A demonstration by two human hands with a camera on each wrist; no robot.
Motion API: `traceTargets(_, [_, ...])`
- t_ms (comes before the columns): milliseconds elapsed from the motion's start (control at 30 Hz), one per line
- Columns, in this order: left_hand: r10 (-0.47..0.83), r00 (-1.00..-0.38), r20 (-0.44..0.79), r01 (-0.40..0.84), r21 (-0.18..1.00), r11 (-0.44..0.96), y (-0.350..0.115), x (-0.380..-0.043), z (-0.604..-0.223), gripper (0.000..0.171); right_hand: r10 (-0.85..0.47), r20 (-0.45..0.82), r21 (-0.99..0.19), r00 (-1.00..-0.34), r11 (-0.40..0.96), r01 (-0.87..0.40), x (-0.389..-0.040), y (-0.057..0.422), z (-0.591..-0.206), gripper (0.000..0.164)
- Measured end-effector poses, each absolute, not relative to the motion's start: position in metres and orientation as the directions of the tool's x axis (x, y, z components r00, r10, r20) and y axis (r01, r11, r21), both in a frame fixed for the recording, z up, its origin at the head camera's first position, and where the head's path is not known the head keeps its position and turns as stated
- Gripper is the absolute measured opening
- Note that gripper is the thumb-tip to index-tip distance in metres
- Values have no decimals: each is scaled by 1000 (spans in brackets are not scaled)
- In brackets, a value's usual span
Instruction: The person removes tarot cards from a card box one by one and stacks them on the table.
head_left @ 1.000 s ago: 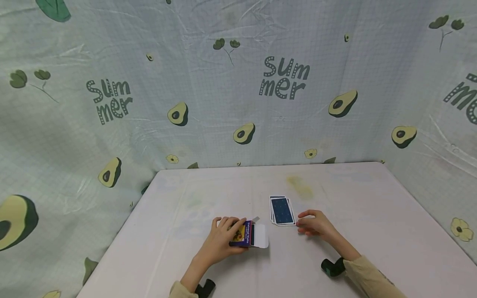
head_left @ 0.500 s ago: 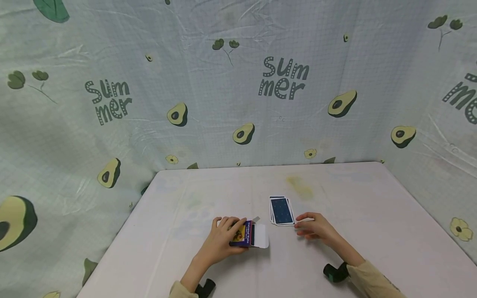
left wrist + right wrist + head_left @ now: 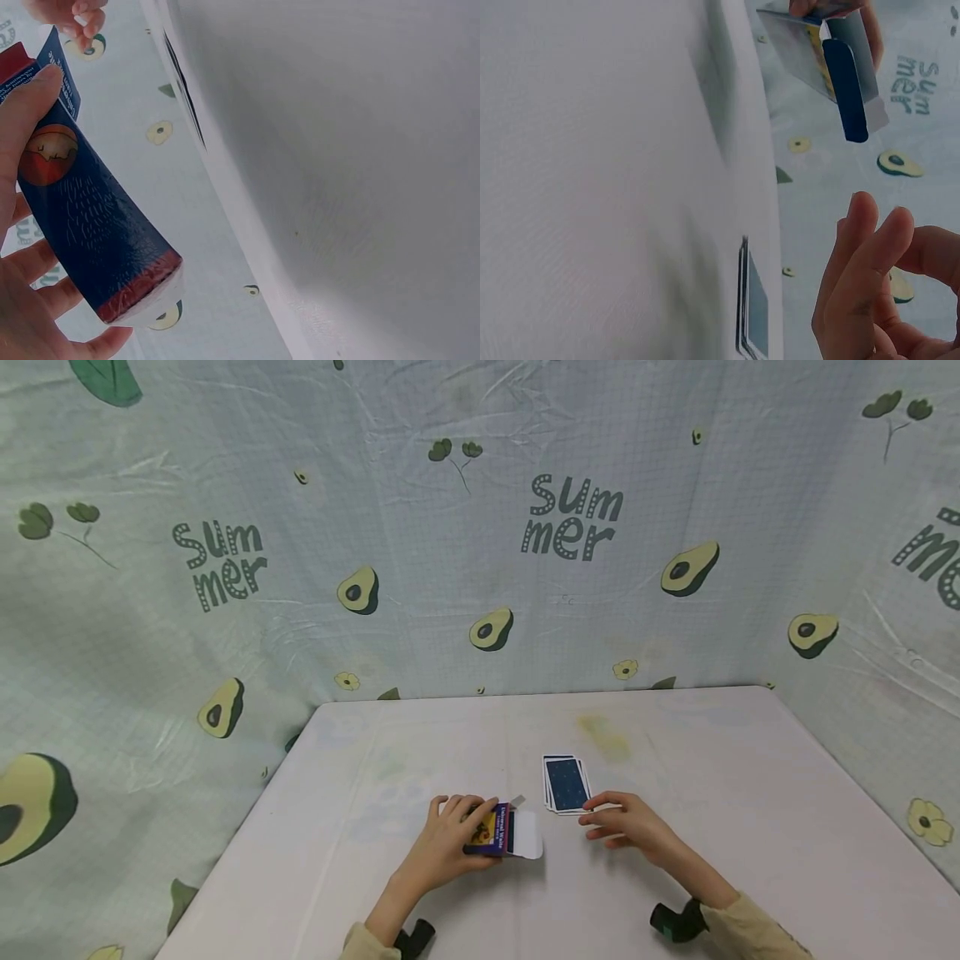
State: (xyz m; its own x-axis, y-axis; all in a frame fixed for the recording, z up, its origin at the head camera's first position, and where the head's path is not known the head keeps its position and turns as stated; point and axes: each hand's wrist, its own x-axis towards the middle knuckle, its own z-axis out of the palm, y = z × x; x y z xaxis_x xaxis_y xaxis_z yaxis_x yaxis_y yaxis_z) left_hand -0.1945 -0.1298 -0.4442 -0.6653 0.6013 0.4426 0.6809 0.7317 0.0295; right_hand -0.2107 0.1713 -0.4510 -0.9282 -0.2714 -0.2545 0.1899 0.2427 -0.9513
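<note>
My left hand (image 3: 444,847) grips a card box (image 3: 491,831) printed in yellow and purple, its open end with a white flap facing right. Seen from the left wrist, the box's side (image 3: 90,217) is dark blue with an orange round picture, and my thumb lies along it. A small stack of cards (image 3: 567,785) with dark blue backs and white borders lies face down on the table, slightly fanned. Just right of the stack's near corner hovers my right hand (image 3: 630,827), fingers loosely bent and holding nothing; the right wrist view shows gaps between the fingers (image 3: 855,277).
A white-covered table (image 3: 420,752) with a yellowish stain (image 3: 603,737) toward the back stretches under both hands. Behind and beside it hangs a pale curtain (image 3: 420,535) printed with avocados and lettering. Dark wrist devices (image 3: 677,921) sit below both wrists.
My right hand has moved a little left and toward me, its fingertips now by the card stack's near right corner. The left hand and box have barely shifted; the stack stays put.
</note>
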Motion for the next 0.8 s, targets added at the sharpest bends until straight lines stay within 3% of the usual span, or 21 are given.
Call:
traceTargets(467, [602, -672, 431, 678, 32, 734, -124, -198, -442, 75, -395, -174, -979, -902, 172, 113, -199, 159, -435, 43])
traceTargets(800, [612, -696, 376, 669, 29, 743, -120, -197, -440, 75, -412, -184, -973, -892, 208, 105, -196, 149, -427, 49])
